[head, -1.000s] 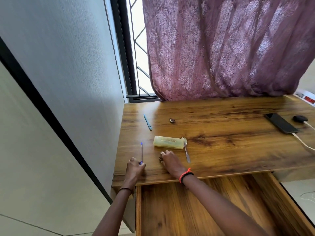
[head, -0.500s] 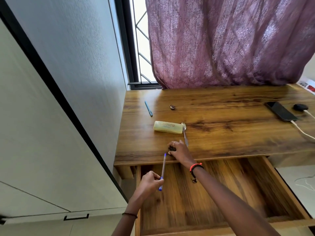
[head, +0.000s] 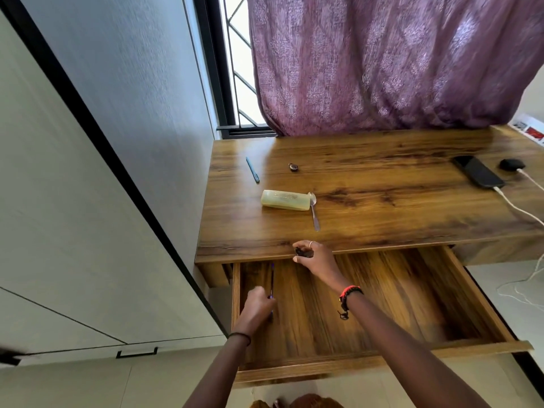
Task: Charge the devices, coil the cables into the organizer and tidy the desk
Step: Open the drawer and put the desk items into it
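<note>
Right now my left hand (head: pixel 257 304) is low over the left side of the open drawer (head: pixel 397 290), fingers curled round a blue pen (head: pixel 271 279) whose tip points toward the desk. It is blurred, so I cannot tell whether the pen touches the drawer floor. My right hand (head: pixel 313 257) sits at the front edge of the desk (head: pixel 382 228), fingers closed on a small dark object (head: pixel 303 252) too indistinct to name.

On the wooden top lie a pale yellow case (head: pixel 285 199) with a spoon (head: pixel 314 212) just beside its right end, a teal pen (head: pixel 252 169) further back and a small dark bit (head: pixel 293 167) near it. Well apart, at the right, a black phone (head: pixel 478 172) lies with a white cable (head: pixel 518 209) plugged in, and a small black device (head: pixel 512 164) beside it carries its own white lead. A purple curtain (head: pixel 382 60) hangs behind the desk, partly covering a barred window (head: pixel 238 69). Pale cabinet doors (head: pixel 59 231) stand at the left.
</note>
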